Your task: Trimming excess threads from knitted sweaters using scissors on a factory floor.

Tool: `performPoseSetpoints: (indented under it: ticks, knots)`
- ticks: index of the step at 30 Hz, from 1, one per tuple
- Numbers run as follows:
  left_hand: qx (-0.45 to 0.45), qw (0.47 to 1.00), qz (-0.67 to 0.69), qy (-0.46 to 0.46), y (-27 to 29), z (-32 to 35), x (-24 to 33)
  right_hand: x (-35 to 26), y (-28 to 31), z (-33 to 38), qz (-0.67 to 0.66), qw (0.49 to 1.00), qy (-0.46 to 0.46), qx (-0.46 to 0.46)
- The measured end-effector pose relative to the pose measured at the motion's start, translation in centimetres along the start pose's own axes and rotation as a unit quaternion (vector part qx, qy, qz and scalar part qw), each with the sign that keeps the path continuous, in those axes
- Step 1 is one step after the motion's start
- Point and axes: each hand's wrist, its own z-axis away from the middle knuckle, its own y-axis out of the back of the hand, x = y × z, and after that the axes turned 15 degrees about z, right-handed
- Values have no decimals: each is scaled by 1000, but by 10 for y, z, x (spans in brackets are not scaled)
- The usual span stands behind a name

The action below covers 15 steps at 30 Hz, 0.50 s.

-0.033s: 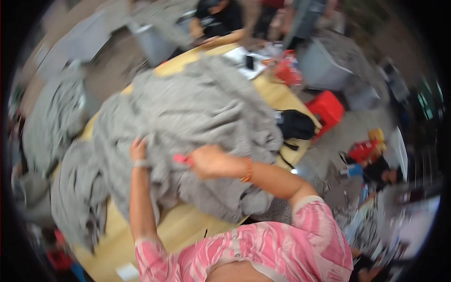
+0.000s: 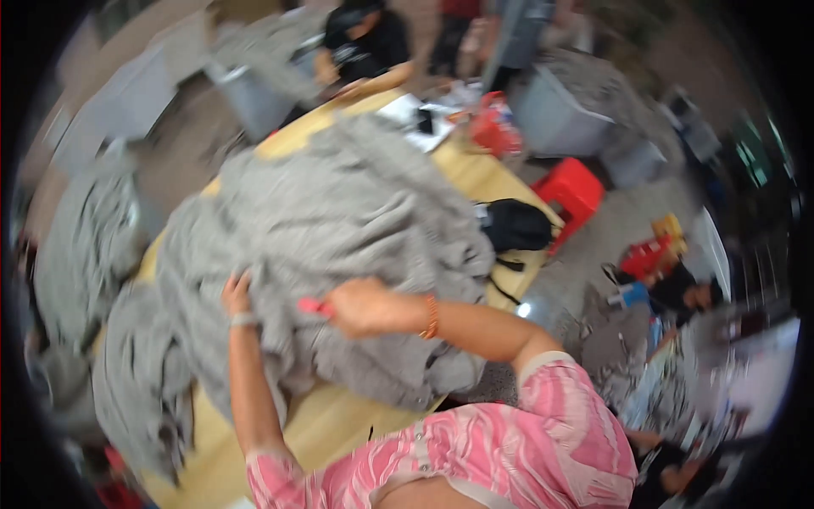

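A big heap of soft grey cloth (image 2: 339, 195) is spread over a pale yellow table (image 2: 339, 399). My left hand (image 2: 238, 293) is closed on a fold at the near left part of the heap; the fingertips are partly lost in the fabric and blurred. Just right of it, my right hand (image 2: 363, 308) is wrapped round a small pink-red tool (image 2: 315, 306) whose end points left over the cloth. The tool's exact kind is too blurred to tell, and most of it is hidden in my fist.
A black bag or cap (image 2: 517, 225) lies at the table's right edge, near a red stool (image 2: 572, 199). Papers (image 2: 420, 119) and a red package (image 2: 494, 127) lie on the far end, where a person (image 2: 365, 51) sits. Grey bins (image 2: 560, 110) of cloth stand behind.
The whole view has shifted slightly, so the table, cloth and hands appear a little further left and mostly lower. Both hands keep their grips.
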Motion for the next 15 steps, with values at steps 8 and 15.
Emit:
performPoseSetpoints:
  ticks: [8,15]
  knots:
    - [-73,979,147,119,-24,52,2,14,-30,45,-63,990,-21,128]
    - [59,978,187,76,-21,84,3,-1,-24,69,-5,998,57,-7]
